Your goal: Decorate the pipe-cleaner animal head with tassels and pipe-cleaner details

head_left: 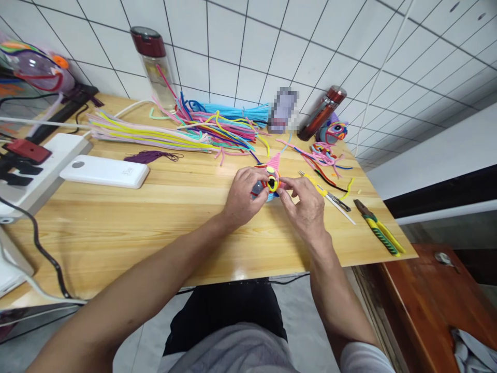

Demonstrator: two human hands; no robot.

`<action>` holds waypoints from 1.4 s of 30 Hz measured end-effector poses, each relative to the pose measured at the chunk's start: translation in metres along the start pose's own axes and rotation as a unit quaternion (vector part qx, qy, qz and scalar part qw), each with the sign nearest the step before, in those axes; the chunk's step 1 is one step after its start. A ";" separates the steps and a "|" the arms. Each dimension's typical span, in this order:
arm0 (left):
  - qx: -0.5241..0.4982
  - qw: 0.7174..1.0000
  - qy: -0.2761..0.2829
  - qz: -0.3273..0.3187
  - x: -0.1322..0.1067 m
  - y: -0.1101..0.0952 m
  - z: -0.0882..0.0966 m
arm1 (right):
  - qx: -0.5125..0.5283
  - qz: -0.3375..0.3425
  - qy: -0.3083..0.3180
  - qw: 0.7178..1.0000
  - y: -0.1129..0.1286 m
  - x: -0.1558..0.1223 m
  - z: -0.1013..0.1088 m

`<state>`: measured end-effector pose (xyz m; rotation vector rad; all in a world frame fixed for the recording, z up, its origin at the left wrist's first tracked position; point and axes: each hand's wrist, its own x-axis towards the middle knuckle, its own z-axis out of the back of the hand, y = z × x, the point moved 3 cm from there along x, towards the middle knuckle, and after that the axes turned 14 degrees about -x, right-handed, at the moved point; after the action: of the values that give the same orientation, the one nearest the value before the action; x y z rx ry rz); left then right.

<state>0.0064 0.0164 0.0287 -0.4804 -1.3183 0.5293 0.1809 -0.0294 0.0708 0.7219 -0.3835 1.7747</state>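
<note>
White tiled wall (240, 46) fills the top of the frame, and against it stands a pale wooden table (174, 217) spanning most of the view. On the left edge I see a white power strip (58, 155); above centre lie a pale bundle of fuzzy stems (143, 134) and a brighter, tangled pile (225, 127). A clear bottle (157, 72) with a dark red lid rises at upper left, a dark red flask (320, 116) leans at upper right. The person's left hand (246, 194), at the centre, curls fingers and thumb round a small colourful craft piece (273, 176), steadying it just above or on the wood; I can't tell which. The right hand (305, 204) pinches its right edge between thumb and fingertips. Pliers (379, 228) lie at right, then a yellow-handled cutter (318, 187) nearer the hands. Smallest is the yellow ring (273, 188) on the piece's front.
</note>
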 end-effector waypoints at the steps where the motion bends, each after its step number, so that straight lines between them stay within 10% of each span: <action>1: 0.001 1.000 0.003 0.003 0.000 0.000 0.000 | 0.002 0.004 0.002 1.000 0.000 0.000 -0.001; 42: 0.039 0.999 -0.004 0.005 0.001 -0.005 -0.002 | -0.099 -0.013 -0.038 0.994 0.013 0.000 -0.011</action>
<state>0.0091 0.0129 0.0320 -0.4214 -1.2987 0.5890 0.1659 -0.0266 0.0639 0.6518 -0.5900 1.6604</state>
